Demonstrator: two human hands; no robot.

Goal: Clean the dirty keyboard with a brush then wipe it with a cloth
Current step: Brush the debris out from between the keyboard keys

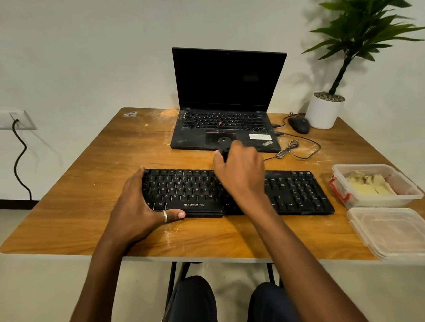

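Fingers of my right hand (240,174) curled tight round black brush (224,147) handle, over middle of keyboard (292,190). Left hand (136,210) clamps keyboard's left end, thumb along front edge. Keyboard lies flat on wooden surface (82,196), near me, laptop (225,109) behind.

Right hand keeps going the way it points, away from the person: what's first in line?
Likely the laptop. The right hand, holding a dark brush handle over the keyboard, points at its front edge; depth is unclear.

Black keyboard (295,192) flat on desk; brush (224,147) upright above mid keys.
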